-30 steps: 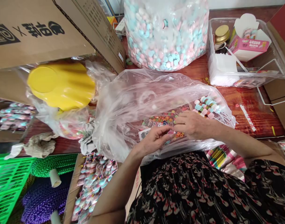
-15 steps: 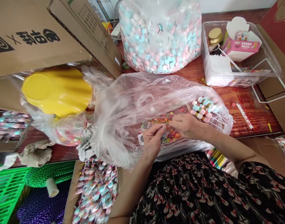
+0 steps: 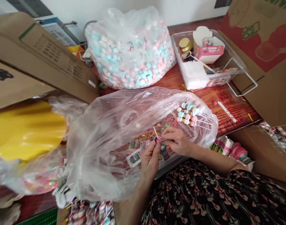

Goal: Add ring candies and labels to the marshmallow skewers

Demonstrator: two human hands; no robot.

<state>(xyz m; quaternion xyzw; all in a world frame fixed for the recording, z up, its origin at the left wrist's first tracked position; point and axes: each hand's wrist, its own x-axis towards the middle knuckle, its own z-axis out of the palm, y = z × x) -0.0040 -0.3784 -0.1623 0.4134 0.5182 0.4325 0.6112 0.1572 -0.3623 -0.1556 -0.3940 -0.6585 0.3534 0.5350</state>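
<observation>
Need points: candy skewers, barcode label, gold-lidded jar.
candy skewers (image 3: 187, 116), head view, on the middle row of candies
barcode label (image 3: 134, 158), head view, on its black bars
gold-lidded jar (image 3: 185, 45), head view, on the gold lid

Reddish-brown wood table (image 3: 236, 109) w/ glossy grain, showing mostly at back & right. Big clear plastic bag of pink & blue candies (image 3: 130, 51) sat at back, w/ clear plastic tray (image 3: 192, 32) just to its right. Second clear plastic bag (image 3: 143, 109), slack & crumpled, lay in front of both, near the table's front edge. On bare wood to its right: thin white paper strip (image 3: 226, 111), a few small pink rings (image 3: 215, 102) & small yellow bit (image 3: 250, 117). Tiny specks (image 3: 183, 87) lay by tray's front corner.
</observation>
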